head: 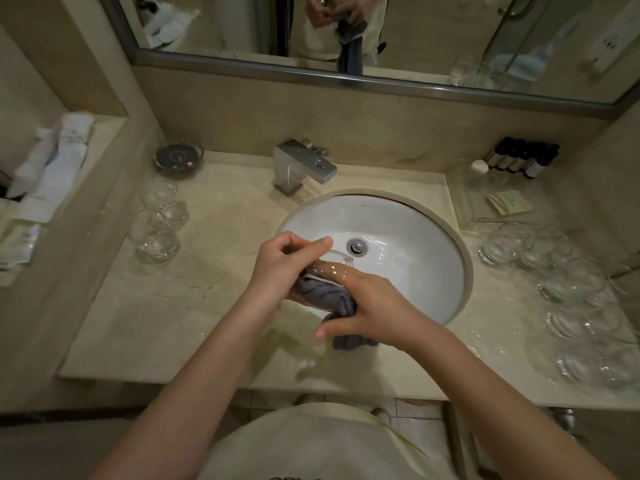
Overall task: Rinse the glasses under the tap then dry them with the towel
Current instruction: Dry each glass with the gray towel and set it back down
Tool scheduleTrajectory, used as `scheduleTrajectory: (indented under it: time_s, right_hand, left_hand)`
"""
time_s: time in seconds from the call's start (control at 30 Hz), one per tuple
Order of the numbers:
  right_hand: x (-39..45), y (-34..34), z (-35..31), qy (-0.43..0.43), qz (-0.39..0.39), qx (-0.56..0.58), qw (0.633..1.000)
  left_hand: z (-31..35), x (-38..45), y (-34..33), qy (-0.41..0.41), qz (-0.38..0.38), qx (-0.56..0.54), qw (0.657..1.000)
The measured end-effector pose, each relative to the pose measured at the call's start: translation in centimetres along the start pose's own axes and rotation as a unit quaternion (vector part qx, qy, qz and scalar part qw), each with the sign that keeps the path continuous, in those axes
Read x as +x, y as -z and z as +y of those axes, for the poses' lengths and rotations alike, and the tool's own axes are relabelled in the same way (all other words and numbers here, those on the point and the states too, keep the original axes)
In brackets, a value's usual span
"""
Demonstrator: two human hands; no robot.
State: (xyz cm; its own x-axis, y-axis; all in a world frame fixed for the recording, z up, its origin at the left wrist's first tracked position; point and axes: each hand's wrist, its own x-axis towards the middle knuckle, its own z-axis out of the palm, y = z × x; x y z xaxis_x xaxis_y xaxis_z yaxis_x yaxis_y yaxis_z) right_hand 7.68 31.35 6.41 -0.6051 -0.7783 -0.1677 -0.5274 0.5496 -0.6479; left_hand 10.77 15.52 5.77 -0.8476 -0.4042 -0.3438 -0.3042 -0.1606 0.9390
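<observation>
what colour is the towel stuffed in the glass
Dark grey-blue, plain. The head view shows the towel inside the glass.

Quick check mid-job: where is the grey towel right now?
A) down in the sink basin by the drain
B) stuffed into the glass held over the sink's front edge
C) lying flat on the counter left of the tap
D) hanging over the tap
B: the grey towel is pushed into the glass, which the left hand grips while the right hand works the cloth.
</observation>
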Motion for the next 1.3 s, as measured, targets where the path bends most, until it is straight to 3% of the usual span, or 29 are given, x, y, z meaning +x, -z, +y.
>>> scheduleTrajectory:
  time_s: [0.1,0.17,0.23,0.3,0.37,0.4,0.47,0.53,0.57,0.63,0.7,0.77,0.83,0.9,0.97,1.03,1.17,1.23,1.3]
  right_hand:
    - [-0.1,0.1,-0.4,-0.023,-0.001,0.061,0.998]
    - [-0.2,0.5,-0.4,-0.048,-0.004,0.162,0.986]
    - [-0.4,1.1,-0.4,-0.070,-0.025,0.314,0.946]
    - [-0.5,1.1,-0.3,-0.074,-0.050,0.460,0.884]
    - [-0.5,0.5,-0.1,-0.070,-0.032,0.526,0.847]
    - [-0.4,0.0,0.0,-0.069,-0.008,0.535,0.842]
    - [-0.3,-1.0,-0.1,-0.067,0.055,0.514,0.853]
    - [-0.3,-2.2,-0.3,-0.063,0.116,0.432,0.892]
    - [-0.3,-2.8,-0.6,-0.067,0.139,0.381,0.912]
    - [-0.2,-3.7,-1.2,-0.079,0.153,0.336,0.926]
    - [0.3,-4.0,-1.5,-0.089,0.137,0.376,0.912]
    - [0.6,-3.5,-1.6,-0.104,0.110,0.484,0.862]
    - [0.7,-2.8,-1.9,-0.114,0.068,0.609,0.782]
    - [0.5,-2.3,-2.1,-0.103,0.025,0.710,0.697]
    - [0.2,-2.3,-2.4,-0.092,0.023,0.754,0.650]
    - [0.4,-2.5,-2.7,-0.094,0.084,0.731,0.671]
    - [0.8,-3.3,-3.8,-0.082,0.267,0.513,0.812]
    - [0.9,-3.7,-4.3,-0.080,0.284,0.443,0.847]
    - [1.1,-3.4,-4.5,-0.086,0.268,0.441,0.852]
  left_hand:
    - [-0.4,0.0,-0.5,-0.047,0.016,0.018,0.999]
    - [-0.5,-0.2,-0.7,-0.097,0.020,0.035,0.994]
    - [-0.6,-0.6,-0.7,-0.169,0.031,0.056,0.984]
    - [-0.8,-1.0,-0.5,-0.252,0.031,0.094,0.963]
    - [-0.5,-0.9,-0.3,-0.282,0.012,0.114,0.953]
    - [-0.3,-0.4,-0.2,-0.253,-0.002,0.110,0.961]
    - [0.7,0.4,0.2,-0.080,-0.043,0.073,0.993]
    - [1.8,0.9,0.9,0.117,-0.106,0.114,0.981]
    - [2.0,1.1,1.3,0.156,-0.132,0.159,0.966]
    - [1.9,1.6,1.9,0.125,-0.125,0.247,0.953]
    - [1.3,2.1,1.9,0.048,-0.097,0.256,0.961]
    - [1.0,1.9,1.7,-0.021,-0.090,0.219,0.971]
    - [0.9,1.8,1.8,-0.096,-0.091,0.196,0.972]
    - [1.4,1.6,1.8,-0.174,-0.123,0.185,0.959]
    - [2.2,1.7,1.6,-0.209,-0.149,0.203,0.945]
    - [3.3,1.8,1.4,-0.172,-0.155,0.218,0.948]
    - [3.5,2.0,0.6,0.033,-0.104,0.131,0.985]
    - [3.0,1.8,0.1,0.041,-0.067,0.084,0.993]
    - [2.6,1.7,0.0,0.021,-0.053,0.028,0.998]
